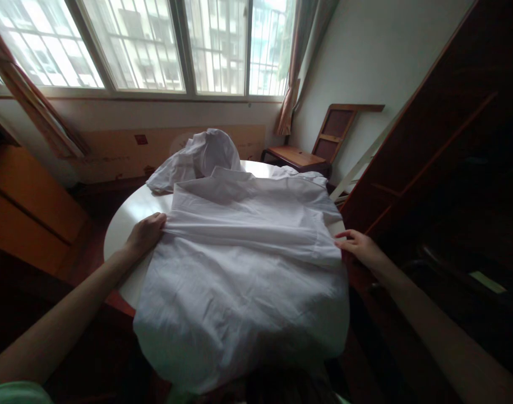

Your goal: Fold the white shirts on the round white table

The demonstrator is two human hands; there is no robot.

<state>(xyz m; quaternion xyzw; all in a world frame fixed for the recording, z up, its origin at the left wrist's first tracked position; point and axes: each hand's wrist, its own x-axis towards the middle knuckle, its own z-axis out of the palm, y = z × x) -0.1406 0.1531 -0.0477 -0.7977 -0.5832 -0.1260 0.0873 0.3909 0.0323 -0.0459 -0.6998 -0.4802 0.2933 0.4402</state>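
Note:
A white collared shirt (248,252) lies spread over a round white table (124,224), its collar toward the window and its hem hanging over the near edge. At the shirt's left side, my left hand (149,233) is closed on the fabric. My right hand (357,246) pinches the opposite side edge between thumb and fingers. A taut fold runs across the shirt between both hands. Beyond the collar sits a bunched heap of white cloth (197,157); whether it joins the shirt I cannot tell.
A wooden chair (298,156) stands behind the table at the right. Dark wooden furniture (407,163) rises close on the right, and an orange-brown cabinet (24,196) is at the left. A long cardboard box (113,148) leans below the barred window (147,45).

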